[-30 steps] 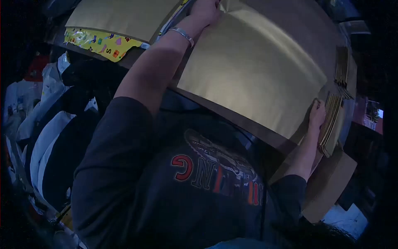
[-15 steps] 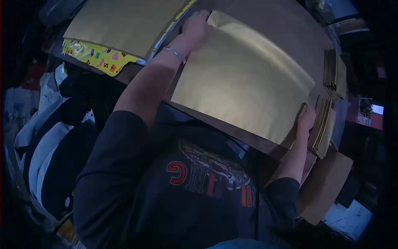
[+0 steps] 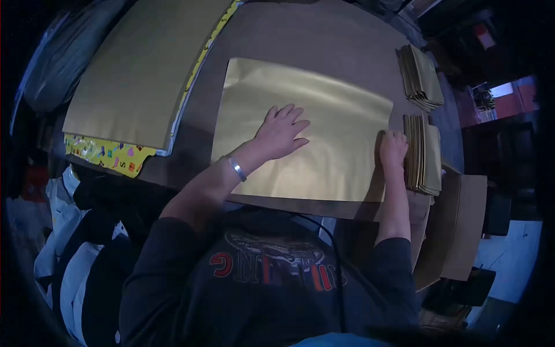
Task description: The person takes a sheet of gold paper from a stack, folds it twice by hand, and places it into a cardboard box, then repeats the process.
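A large sheet of gold-brown paper [image 3: 324, 168] lies on the brown table in front of me, its far edge bowed up a little. My left hand [image 3: 281, 132], with a silver bracelet on the wrist, rests flat on the sheet with its fingers spread. At the sheet's right edge, my right hand [image 3: 393, 149] is closed with curled fingers on the paper; its fingertips are partly hidden. Just right of that hand stands a stack of folded brown paper [image 3: 423, 155], with a second folded stack [image 3: 421, 78] behind it.
A pile of large brown sheets [image 3: 136, 69] lies at the left over yellow printed wrapping [image 3: 107, 155]. An open cardboard box [image 3: 465, 225] stands below the table's right end. Black and white bundles [image 3: 87, 272] are at the lower left. A dark cable [image 3: 326, 234] hangs before my shirt.
My left hand has let go of the far left corner and come down flat onto the sheet. The paper now lies nearer the table. My right hand stays at its right edge.
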`<state>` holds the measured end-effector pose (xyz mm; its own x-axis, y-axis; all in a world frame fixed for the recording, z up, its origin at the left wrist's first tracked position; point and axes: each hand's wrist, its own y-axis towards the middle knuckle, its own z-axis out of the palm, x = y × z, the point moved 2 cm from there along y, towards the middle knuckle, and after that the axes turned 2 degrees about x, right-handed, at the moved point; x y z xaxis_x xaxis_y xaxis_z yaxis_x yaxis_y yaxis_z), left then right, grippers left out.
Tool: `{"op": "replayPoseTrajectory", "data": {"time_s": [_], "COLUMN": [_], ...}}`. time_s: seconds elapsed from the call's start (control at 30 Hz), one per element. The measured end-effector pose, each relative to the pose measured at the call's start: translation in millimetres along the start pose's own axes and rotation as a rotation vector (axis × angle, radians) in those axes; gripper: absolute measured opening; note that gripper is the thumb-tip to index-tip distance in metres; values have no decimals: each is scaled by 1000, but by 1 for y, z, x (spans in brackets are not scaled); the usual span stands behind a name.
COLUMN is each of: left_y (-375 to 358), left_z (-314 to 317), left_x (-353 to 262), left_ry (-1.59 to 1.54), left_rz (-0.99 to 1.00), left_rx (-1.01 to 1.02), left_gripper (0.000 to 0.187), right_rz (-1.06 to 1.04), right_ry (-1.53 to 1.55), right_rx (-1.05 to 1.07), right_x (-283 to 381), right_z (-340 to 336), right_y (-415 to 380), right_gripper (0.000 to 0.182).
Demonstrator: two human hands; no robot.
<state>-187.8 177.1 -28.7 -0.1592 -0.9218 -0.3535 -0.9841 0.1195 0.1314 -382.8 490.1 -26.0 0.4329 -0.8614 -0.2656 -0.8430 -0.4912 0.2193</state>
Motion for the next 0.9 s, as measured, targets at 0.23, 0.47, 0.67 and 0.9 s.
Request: {"op": "replayPoseTrajectory", "data": {"time_s": [0.23,0.47,0.67,0.9], "left_y": [4,4,5,43], "left_z": [10,5,1,12], "left_x": [3,2,0,0], "left_ry": [29,31,6,-23], "left_rz": [-40,-22,-26,6], "left_rx": [-9,11,41,68], "left_gripper": [52,55,55,58], "right_rz": [-461,-183,204,50], "right_ry": [575,451,302,310], "right_rx": [30,282,335,308], "right_x": [187,162,64,100], "right_z": [-35,-17,16,14], "right_y": [37,90,112,111], "right_gripper": [41,66,69,63]}}
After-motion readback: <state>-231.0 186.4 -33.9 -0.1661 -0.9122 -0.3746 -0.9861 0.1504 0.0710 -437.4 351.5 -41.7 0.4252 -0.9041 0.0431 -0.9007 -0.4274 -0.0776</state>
